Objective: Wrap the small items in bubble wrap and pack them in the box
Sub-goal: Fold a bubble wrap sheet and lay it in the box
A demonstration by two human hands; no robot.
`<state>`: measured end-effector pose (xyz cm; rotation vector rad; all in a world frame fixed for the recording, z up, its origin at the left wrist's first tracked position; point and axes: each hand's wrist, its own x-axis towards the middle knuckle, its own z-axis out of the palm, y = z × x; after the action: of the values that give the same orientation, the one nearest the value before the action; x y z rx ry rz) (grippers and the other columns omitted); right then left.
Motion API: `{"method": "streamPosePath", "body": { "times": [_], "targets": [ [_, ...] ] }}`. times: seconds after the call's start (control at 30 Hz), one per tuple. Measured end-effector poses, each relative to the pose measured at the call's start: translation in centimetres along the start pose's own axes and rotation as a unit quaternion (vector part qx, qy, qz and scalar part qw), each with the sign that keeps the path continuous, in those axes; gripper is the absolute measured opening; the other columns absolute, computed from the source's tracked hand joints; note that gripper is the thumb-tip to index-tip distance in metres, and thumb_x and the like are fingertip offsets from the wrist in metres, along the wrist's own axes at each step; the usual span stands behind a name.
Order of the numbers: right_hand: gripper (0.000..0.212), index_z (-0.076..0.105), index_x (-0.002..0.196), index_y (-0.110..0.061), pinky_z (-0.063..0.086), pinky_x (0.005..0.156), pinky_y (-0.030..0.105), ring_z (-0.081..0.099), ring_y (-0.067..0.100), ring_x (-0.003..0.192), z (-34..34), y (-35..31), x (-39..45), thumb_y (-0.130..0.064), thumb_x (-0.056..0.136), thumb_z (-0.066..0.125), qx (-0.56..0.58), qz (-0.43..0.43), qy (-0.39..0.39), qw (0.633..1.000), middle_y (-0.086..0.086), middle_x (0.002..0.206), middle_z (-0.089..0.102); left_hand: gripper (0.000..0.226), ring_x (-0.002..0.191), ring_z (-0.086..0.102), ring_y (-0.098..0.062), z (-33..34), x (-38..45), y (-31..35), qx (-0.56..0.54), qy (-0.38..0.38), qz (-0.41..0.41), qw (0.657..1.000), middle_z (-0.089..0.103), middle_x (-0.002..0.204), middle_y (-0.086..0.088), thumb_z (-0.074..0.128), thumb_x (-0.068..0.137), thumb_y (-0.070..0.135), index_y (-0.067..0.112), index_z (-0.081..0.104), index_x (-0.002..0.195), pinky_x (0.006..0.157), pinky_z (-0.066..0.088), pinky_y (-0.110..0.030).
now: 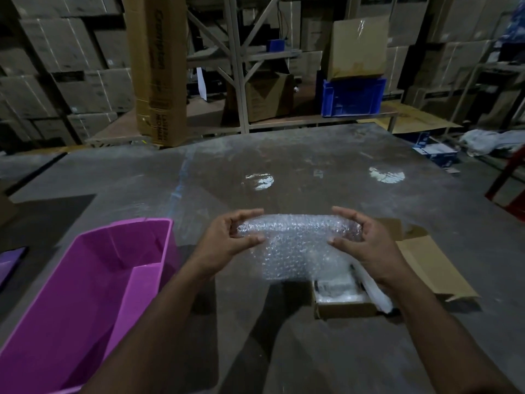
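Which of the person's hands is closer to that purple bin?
The left. The left hand grips the near end of the bubble wrap roll, just right of the purple bin; the right hand grips the far end.

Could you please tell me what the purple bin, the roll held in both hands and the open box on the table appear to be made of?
Purple bin: apparently moulded plastic, with smooth, slightly glossy walls.
Roll: clear plastic bubble wrap, its bubbles catching the light; the contents are hidden.
Open box: brown cardboard, matte, with folded flaps.
Table: hard grey surface, worn and partly reflective; the material is unclear.
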<state>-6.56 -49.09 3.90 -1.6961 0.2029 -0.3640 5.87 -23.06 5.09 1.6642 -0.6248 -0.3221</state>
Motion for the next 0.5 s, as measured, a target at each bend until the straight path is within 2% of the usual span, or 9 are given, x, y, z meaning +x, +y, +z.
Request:
{"method": "streamPosePath", "body": {
  "times": [0.07,0.1,0.13,0.2,0.27,0.33,0.4,0.47,0.5],
  "targets": [
    [0.043,0.072,0.117,-0.023,0.053,0.069,0.014,0.07,0.001,0.08,-0.4,-0.4,0.0,-0.008,0.078,0.084,-0.072,-0.022,0.036,0.996,-0.009,0.095,0.076,0.043,0.067,0.055,-0.009,0.0,0.4,-0.3,0.066,0.031,-0.002,0.997,0.071,0.083,0.013,0.087,0.069,0.025,0.027,0.074,0.11,0.064,0.052,-0.022],
    [0.034,0.074,0.11,-0.023,0.05,0.064,0.011,0.067,-0.002,0.071,-0.6,-0.6,0.0,-0.012,0.079,0.084,-0.111,-0.038,0.059,0.991,-0.009,0.086,0.074,0.035,0.06,0.051,-0.01,0.1,0.7,-0.4,0.089,0.052,0.007,0.995,0.066,0.072,0.008,0.088,0.069,0.029,0.026,0.076,0.102,0.059,0.045,-0.023],
    [0.026,0.076,0.101,-0.025,0.049,0.063,0.012,0.065,-0.001,0.069,-0.7,-0.7,0.0,-0.017,0.078,0.085,-0.15,-0.053,0.076,0.984,-0.01,0.083,0.073,0.029,0.058,0.052,-0.014,0.2,1.0,-0.5,0.1,0.07,0.015,0.992,0.067,0.069,0.002,0.088,0.069,0.033,0.024,0.077,0.095,0.058,0.044,-0.028],
    [0.015,0.074,0.087,-0.031,0.047,0.066,0.021,0.062,0.004,0.074,-1.2,-0.7,0.1,-0.026,0.078,0.085,-0.227,-0.087,0.092,0.966,-0.01,0.085,0.067,0.021,0.067,0.065,-0.022,0.6,1.7,-0.6,0.117,0.103,0.038,0.987,0.073,0.082,-0.004,0.087,0.071,0.037,0.025,0.076,0.084,0.062,0.052,-0.038],
    [0.014,0.07,0.081,-0.03,0.041,0.072,0.026,0.054,0.008,0.084,-1.5,-0.3,0.0,-0.03,0.078,0.084,-0.299,-0.116,0.112,0.941,-0.012,0.089,0.057,0.017,0.076,0.064,-0.009,1.1,2.3,-0.5,0.184,0.141,0.072,0.97,0.065,0.091,0.003,0.087,0.074,0.033,0.03,0.071,0.079,0.066,0.054,-0.03],
    [0.015,0.07,0.08,-0.028,0.037,0.086,0.028,0.044,0.009,0.106,-1.8,-0.2,-0.3,-0.032,0.077,0.084,-0.338,-0.149,0.15,0.917,-0.012,0.105,0.051,0.019,0.084,0.058,-0.004,2.0,2.7,-0.3,0.252,0.2,0.086,0.943,0.053,0.1,0.008,0.087,0.077,0.034,0.03,0.07,0.086,0.068,0.051,-0.02],
    [0.015,0.071,0.08,-0.024,0.034,0.096,0.03,0.038,0.011,0.122,-1.9,-0.6,-0.7,-0.029,0.077,0.084,-0.349,-0.189,0.181,0.9,-0.008,0.124,0.052,0.028,0.089,0.052,-0.004,3.4,2.5,0.1,0.271,0.288,0.079,0.915,0.046,0.107,0.008,0.085,0.078,0.037,0.028,0.068,0.098,0.072,0.047,-0.019],
    [0.016,0.07,0.079,-0.021,0.032,0.096,0.028,0.044,0.016,0.122,-1.9,-0.8,-0.8,-0.025,0.077,0.085,-0.348,-0.216,0.19,0.892,-0.005,0.125,0.058,0.032,0.081,0.051,-0.007,5.2,1.8,0.3,0.244,0.326,0.067,0.911,0.051,0.099,0.007,0.08,0.082,0.045,0.026,0.061,0.098,0.07,0.045,-0.022],
    [0.017,0.069,0.078,-0.02,0.032,0.095,0.026,0.049,0.018,0.118,-1.8,-0.8,-0.8,-0.022,0.077,0.086,-0.353,-0.228,0.191,0.887,-0.004,0.12,0.061,0.033,0.074,0.053,-0.008,6.2,1.5,0.4,0.195,0.302,0.053,0.932,0.056,0.089,0.006,0.075,0.085,0.051,0.023,0.06,0.093,0.066,0.047,-0.025]
  ]
}}
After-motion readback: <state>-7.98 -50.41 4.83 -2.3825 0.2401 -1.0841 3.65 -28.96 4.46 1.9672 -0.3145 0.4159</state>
